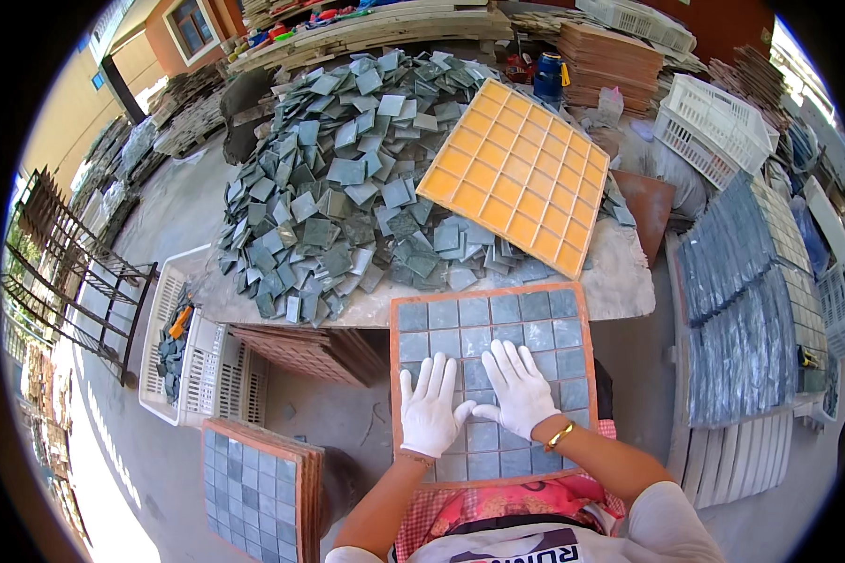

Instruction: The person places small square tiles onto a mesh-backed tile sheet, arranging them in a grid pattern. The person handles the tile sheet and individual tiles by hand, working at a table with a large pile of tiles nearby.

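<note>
A square tray with a reddish-brown rim (588, 352) rests at my lap against the table edge. Rows of grey-green stone tiles (475, 311) fill it, with thin gaps between them. My left hand (432, 408), in a white glove, lies flat on the tiles left of the middle. Beside it, my right hand (516, 394), gloved too, presses flat with its fingers pointing away from me. The two thumbs meet or nearly meet. Beyond the tray, a yellow grid frame (521, 174) with square pockets leans on the tile heap.
Loose square tiles (347, 174) are heaped on the table (620, 293). At left stand a white plastic crate (221, 380) and a stack of tile-filled trays (253, 488). Wrapped tile stacks (737, 347) and white baskets (714, 127) are at right. A blue jug (549, 77) stands behind the frame.
</note>
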`<state>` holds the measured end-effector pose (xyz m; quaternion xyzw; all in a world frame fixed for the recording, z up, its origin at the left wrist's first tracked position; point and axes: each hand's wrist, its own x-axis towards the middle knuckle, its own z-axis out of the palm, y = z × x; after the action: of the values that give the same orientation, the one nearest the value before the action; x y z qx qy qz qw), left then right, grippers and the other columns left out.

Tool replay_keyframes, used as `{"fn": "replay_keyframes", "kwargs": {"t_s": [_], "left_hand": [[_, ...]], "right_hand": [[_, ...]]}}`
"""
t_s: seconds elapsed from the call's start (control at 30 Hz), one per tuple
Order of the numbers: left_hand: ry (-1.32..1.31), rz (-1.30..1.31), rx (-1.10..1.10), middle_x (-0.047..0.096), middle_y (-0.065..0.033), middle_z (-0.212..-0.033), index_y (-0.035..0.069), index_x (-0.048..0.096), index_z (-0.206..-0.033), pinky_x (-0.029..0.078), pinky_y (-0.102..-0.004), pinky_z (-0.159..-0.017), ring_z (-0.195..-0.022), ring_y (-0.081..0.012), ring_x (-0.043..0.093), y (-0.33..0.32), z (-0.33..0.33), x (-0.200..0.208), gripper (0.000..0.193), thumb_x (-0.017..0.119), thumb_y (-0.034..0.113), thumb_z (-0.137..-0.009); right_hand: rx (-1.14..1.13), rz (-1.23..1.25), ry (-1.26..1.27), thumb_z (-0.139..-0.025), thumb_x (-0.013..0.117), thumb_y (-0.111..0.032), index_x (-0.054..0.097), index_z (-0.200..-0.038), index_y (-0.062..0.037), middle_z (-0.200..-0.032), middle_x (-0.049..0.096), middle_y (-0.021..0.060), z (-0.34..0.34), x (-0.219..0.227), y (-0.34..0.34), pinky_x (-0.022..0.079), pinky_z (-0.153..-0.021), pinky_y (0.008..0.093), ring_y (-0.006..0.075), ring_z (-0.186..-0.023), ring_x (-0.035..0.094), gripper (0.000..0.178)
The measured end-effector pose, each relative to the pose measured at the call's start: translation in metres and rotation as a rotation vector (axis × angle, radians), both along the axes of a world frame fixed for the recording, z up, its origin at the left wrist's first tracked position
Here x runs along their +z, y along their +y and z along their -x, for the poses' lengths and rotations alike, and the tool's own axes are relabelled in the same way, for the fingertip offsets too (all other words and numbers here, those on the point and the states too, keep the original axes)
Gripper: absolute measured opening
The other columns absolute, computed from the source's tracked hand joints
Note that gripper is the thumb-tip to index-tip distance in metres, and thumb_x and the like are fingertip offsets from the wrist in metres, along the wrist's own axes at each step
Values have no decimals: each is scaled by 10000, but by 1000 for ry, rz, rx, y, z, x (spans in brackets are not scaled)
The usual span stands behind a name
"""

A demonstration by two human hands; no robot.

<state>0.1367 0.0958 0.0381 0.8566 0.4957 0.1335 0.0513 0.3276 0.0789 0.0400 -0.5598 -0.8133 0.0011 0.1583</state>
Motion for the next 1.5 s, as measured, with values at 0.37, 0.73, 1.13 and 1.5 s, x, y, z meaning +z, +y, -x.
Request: {"fn": "replay_keyframes", "kwargs": {"t_s": [0.37,0.73,1.13,1.5], "left_hand": [[24,-107,31,413,-165,-1434,20,402,-1390,199,-526,-1109,-1343,-303,362,54,13,-15,698,620,377,-831],[3,-120,58,352,-173,-1473,8,354,-1414,195,-525,-1112,-1364,-325,318,111,-7,-13,723,560,446,-876],[47,-89,9,375,-188,-1449,-5,371,-1395,213,-543,-1096,-1349,-330,336,59,23,-13,770,621,450,-826],[60,129,-89,430,-234,-1381,-46,438,-1323,198,-591,-1064,-1290,-377,388,-96,57,0,813,610,526,-772]], "right_hand": [[134,62,-14,-742,628,-601,415,-1344,47,-1416,385,221,35,-6,24,212,-1138,433,341,-1351,315,910],[-340,-44,-9,-818,604,-518,398,-1370,-13,-1428,384,198,-60,-7,75,201,-1127,467,333,-1362,296,776],[-97,5,-69,-784,657,-472,430,-1328,-8,-1400,413,178,-85,2,31,266,-1100,443,322,-1313,360,750],[-14,100,-21,-731,690,-459,463,-1286,6,-1363,427,198,-77,6,-81,253,-1096,491,347,-1291,372,759]]}}
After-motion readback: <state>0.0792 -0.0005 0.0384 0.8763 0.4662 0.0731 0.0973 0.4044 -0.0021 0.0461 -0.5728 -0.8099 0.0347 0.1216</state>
